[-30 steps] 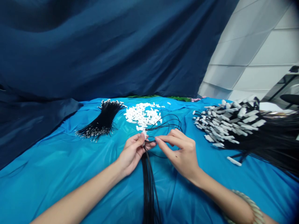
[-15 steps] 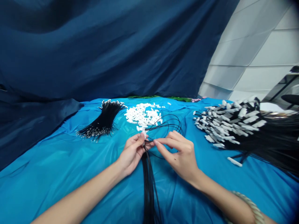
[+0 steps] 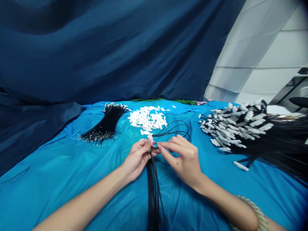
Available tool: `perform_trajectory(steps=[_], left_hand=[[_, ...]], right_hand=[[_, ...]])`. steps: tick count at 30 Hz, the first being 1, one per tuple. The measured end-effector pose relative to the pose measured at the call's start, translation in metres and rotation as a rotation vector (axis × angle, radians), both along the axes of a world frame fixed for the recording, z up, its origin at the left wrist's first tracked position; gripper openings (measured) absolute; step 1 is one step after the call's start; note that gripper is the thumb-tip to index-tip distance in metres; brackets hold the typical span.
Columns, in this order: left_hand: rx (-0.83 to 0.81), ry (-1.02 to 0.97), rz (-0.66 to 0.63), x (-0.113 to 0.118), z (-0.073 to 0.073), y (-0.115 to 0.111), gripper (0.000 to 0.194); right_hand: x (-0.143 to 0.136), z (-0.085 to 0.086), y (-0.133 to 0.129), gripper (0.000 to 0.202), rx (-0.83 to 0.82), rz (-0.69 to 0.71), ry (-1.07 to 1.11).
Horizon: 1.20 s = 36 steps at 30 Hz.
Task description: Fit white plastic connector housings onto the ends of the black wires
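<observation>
Between thumb and fingers, my left hand grips a white plastic connector. Thin black wires loop out from it to the right. My right hand is closed, thumb and index finger pinching a black wire close to the connector. The wire's end is hidden by the fingers. Below the left hand, a bundle of long black wires hangs down over the cloth towards me. A heap of loose white connectors lies just beyond both hands.
A tied-looking sheaf of short black wires with metal ends lies at the left. To the right is a large pile of wires with white connectors fitted. Blue cloth covers the table; a dark blue curtain hangs behind.
The connector in my left hand has shifted slightly to the right, and the looped wires have swung right. My right hand has moved slightly left, closer to the connector, still pinching the wire.
</observation>
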State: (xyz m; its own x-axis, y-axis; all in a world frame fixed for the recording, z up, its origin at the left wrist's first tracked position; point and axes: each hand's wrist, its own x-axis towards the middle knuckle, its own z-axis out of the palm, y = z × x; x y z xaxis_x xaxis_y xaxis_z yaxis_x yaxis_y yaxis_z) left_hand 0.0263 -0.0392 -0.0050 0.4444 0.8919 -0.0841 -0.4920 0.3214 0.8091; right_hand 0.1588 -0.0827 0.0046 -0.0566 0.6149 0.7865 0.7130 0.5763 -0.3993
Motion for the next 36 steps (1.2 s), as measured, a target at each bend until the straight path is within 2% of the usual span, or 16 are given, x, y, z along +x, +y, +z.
perform_trajectory(steps=[6, 9, 11, 15, 18, 23, 28, 33, 36], left_hand=[[-0.017, 0.004, 0.009, 0.002, 0.000, -0.001, 0.014], [0.009, -0.013, 0.026, 0.003, -0.001, 0.001, 0.013], [0.016, -0.020, 0.040, 0.001, -0.001, 0.004, 0.012], [-0.031, -0.007, 0.068, -0.004, 0.001, 0.010, 0.013], [-0.061, 0.004, 0.081, -0.005, 0.003, 0.012, 0.014], [-0.088, 0.018, 0.088, -0.004, 0.006, 0.010, 0.014], [-0.071, 0.008, 0.096, -0.005, 0.006, 0.011, 0.015], [-0.080, -0.013, 0.152, -0.007, 0.004, 0.017, 0.013], [-0.105, 0.005, 0.159, -0.008, 0.003, 0.019, 0.013]], right_hand=[[0.001, -0.001, 0.002, 0.015, -0.032, 0.011, -0.044], [0.006, 0.000, 0.003, 0.015, 0.049, -0.019, -0.112], [0.010, 0.001, 0.003, 0.023, 0.156, -0.018, -0.230], [0.012, 0.000, 0.003, 0.023, 0.377, 0.131, -0.530], [0.009, -0.002, 0.005, 0.016, 0.424, 0.244, -0.639], [0.007, -0.003, 0.006, 0.015, 0.450, 0.295, -0.673], [0.014, 0.001, 0.008, 0.015, 0.488, 0.255, -0.606], [0.021, -0.001, 0.013, 0.018, 0.340, 0.270, -0.440], [0.019, -0.002, 0.013, 0.021, 0.264, 0.325, -0.477]])
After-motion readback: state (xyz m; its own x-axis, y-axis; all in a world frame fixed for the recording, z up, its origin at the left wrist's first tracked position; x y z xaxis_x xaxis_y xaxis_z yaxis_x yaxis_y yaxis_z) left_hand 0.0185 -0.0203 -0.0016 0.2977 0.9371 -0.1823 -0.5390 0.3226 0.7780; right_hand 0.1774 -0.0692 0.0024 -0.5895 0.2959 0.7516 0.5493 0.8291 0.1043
